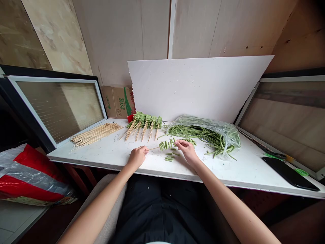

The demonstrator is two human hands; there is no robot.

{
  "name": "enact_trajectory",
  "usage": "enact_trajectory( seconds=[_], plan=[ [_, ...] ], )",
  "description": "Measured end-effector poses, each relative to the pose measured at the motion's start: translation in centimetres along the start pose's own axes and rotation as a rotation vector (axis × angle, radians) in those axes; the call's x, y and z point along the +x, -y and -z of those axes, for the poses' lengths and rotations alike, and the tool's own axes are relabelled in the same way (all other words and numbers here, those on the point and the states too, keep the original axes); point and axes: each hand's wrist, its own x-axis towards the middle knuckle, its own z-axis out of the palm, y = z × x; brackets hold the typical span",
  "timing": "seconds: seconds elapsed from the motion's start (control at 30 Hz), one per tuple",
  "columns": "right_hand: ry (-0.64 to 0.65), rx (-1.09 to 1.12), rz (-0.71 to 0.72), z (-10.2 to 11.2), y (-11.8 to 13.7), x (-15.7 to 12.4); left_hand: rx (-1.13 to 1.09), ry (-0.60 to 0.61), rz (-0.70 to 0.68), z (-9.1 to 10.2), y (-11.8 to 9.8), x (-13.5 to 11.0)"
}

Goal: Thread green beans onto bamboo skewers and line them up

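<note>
My left hand [138,156] is closed around the blunt end of a thin wooden skewer [153,148], held nearly level above the white table. Several short green bean pieces [166,145] are threaded crosswise along it. At the far end, the fingers of my right hand [186,149] pinch a green bean piece against the row. Below the skewer lie a few loose cut pieces [169,158]. More cut pieces [190,141] sit just behind my right hand, partly hidden by it. The skewer's tip is hidden at my right fingers.
Finished bean skewers [146,122] are stacked at the back. Bare skewers [98,134] lie to the left. A clear plastic bag [218,125] holds long green beans [195,131]. A black phone [289,173] rests near the right edge. A cardboard box [115,101] and white board [198,88] stand behind.
</note>
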Motion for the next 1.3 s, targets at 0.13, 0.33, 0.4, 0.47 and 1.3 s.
enact_trajectory(
  seconds=[0.13, 0.33, 0.4, 0.47, 1.3],
  plan=[
    [0.032, -0.028, 0.026, -0.1, 0.5, -0.2, -0.019, 0.002, -0.047, -0.1, 0.3, 0.0],
    [0.045, -0.048, 0.042, -0.2, 0.6, -0.3, -0.034, -0.008, -0.073, 0.0, 0.3, -0.1],
    [0.033, -0.055, 0.053, -0.2, 0.5, -0.3, -0.028, -0.009, -0.071, 0.0, 0.3, -0.1],
    [0.029, -0.066, 0.059, -0.3, 0.5, -0.3, -0.015, -0.011, -0.070, -0.1, 0.4, -0.1],
    [-0.016, 0.032, -0.061, -0.3, -0.4, 0.1, 0.095, -0.125, -0.052, 0.0, -0.8, -0.3]
  ],
)
